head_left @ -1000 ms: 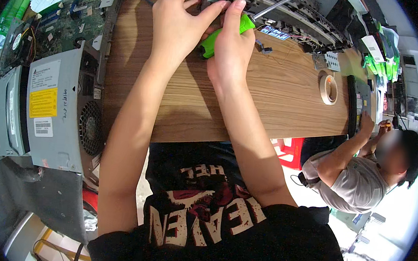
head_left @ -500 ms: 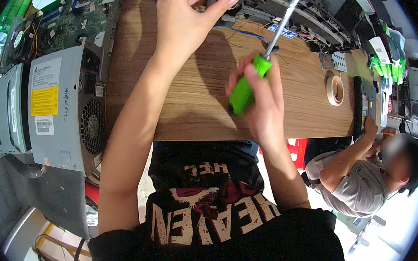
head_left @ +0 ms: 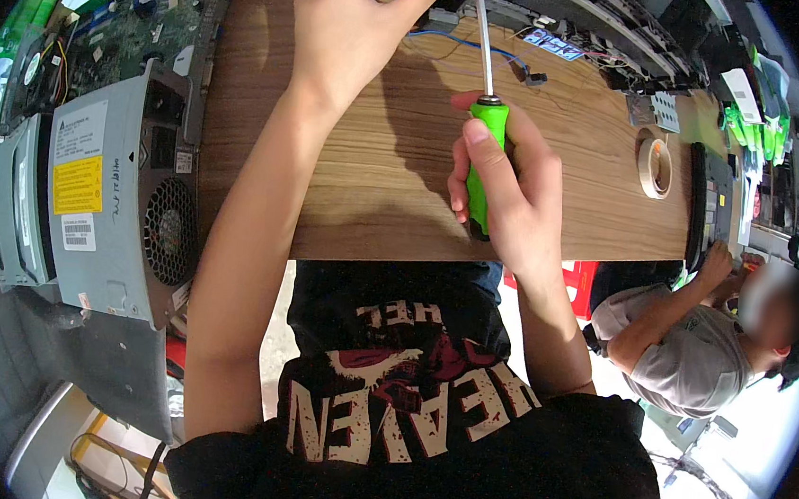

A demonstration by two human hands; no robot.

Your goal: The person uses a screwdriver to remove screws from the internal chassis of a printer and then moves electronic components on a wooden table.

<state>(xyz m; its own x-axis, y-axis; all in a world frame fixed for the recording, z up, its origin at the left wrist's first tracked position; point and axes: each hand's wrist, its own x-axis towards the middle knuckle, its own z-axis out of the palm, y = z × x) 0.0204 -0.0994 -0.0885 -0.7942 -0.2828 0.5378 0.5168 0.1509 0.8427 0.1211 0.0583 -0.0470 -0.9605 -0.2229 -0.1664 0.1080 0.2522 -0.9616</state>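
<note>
Brown wood grain is covering the workbench (head_left: 376,190), with light falling across it and arm shadows lying between the two forearms. Above the near edge of the bench, the right hand (head_left: 524,189) is wrapping its fingers around the green handle of a screwdriver (head_left: 492,115), the thumb pressing along the grip. Its bare metal shaft is pointing away from the person and running to the upper edge of the view, where the tip is going out of sight. Farther up and leftward, the left hand (head_left: 347,31) is reaching to the top edge, its thumb resting against a dark part at the near end of a dark machine frame (head_left: 608,40); its other fingertips are hidden or cut off, so I cannot tell whether it is gripping anything. Just below the frame, a blue cable (head_left: 475,42) is trailing toward a small dark connector (head_left: 535,78). Farther right, a roll of tape (head_left: 646,176) is standing near the bench's end. On the left side, a grey metal box (head_left: 122,273) with a yellow label is sitting beside a circuit board (head_left: 123,45). Well apart, at far right, a co-worker in a grey shirt (head_left: 685,355) is sitting.
</note>
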